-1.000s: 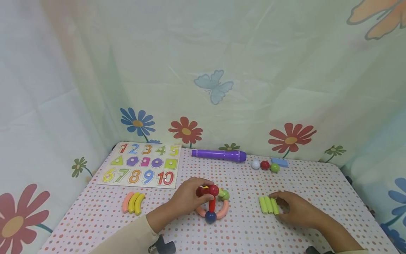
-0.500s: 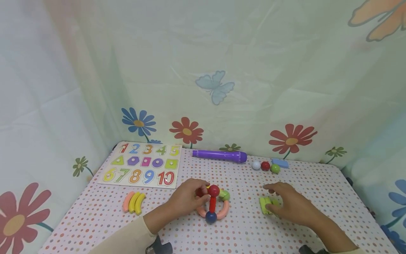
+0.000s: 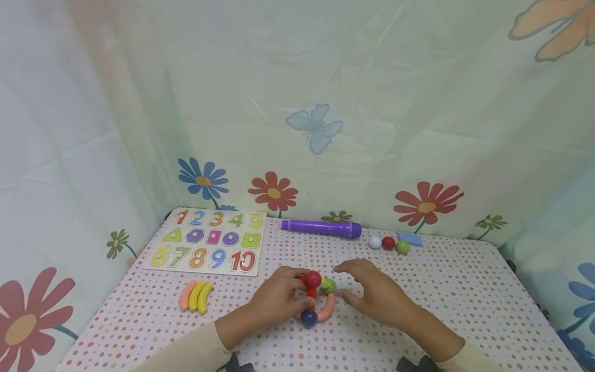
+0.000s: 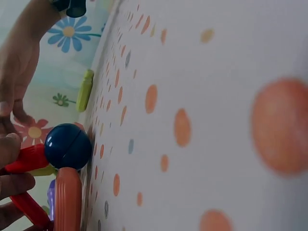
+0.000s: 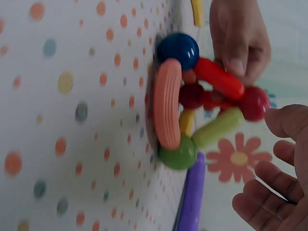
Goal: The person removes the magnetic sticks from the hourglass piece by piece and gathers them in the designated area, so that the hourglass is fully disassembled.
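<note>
A toy frame of sticks and balls stands on the table in front of me. At its top is a red ball (image 3: 313, 279), joined by a red stick (image 5: 221, 79) to a blue ball (image 3: 309, 318). A curved pink stick (image 5: 167, 103) runs along the table from the blue ball to a green ball (image 5: 178, 153). My left hand (image 3: 279, 294) pinches the red sticks from the left side. My right hand (image 3: 378, 298) hovers just right of the frame, fingers spread and holding nothing. Light green sticks (image 4: 85, 91) lie behind it, hidden in the head view.
Left of the frame lie curved sticks (image 3: 201, 297), yellow and pink. A number puzzle board (image 3: 260, 248) is at the back left, a purple toy microphone (image 3: 321, 228) at the back middle. White, red and green balls (image 3: 388, 243) sit by a blue block (image 3: 410, 238).
My right hand has left the light green sticks and swung left to the frame's side. The left hand's thumb has shifted lower along the red stick; the frame stays in place.
</note>
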The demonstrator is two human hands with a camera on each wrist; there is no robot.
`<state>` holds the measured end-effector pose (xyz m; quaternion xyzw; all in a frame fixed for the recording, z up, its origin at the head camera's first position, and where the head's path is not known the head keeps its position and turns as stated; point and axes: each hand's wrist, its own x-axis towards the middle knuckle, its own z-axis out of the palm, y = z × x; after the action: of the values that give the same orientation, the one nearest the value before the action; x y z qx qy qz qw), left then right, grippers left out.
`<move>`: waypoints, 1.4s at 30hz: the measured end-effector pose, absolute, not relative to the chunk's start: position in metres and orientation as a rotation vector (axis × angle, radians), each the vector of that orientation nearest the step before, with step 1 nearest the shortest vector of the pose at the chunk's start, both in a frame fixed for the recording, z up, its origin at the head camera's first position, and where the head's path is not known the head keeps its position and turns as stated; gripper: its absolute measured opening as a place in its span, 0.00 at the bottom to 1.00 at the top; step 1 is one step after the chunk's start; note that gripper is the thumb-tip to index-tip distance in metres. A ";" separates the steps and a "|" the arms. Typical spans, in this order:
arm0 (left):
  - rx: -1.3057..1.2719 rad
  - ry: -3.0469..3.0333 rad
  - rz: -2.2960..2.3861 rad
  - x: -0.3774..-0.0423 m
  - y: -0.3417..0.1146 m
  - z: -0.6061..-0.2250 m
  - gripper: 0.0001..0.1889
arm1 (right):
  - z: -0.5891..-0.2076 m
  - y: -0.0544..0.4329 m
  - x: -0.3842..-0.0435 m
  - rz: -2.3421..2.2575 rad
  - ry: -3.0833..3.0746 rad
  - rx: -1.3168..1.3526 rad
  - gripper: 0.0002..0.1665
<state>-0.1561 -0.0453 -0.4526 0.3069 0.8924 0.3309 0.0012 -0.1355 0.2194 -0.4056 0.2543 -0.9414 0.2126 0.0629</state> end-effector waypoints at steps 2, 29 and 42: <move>0.976 2.822 1.008 -0.156 -0.044 -0.452 0.07 | -0.407 0.209 -0.137 0.647 -2.836 0.808 0.31; 0.992 2.898 0.892 -0.154 -0.035 -0.456 0.16 | -0.415 0.171 -0.149 0.764 -2.773 0.978 0.27; 0.951 2.856 0.897 -0.156 -0.036 -0.454 0.14 | -0.411 0.170 -0.147 0.717 -2.804 0.958 0.25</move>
<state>-0.1556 -0.0360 -0.4540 0.3028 0.9093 0.2856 0.0005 -0.1471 0.1702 -0.4106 0.3139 -0.9188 0.2348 0.0463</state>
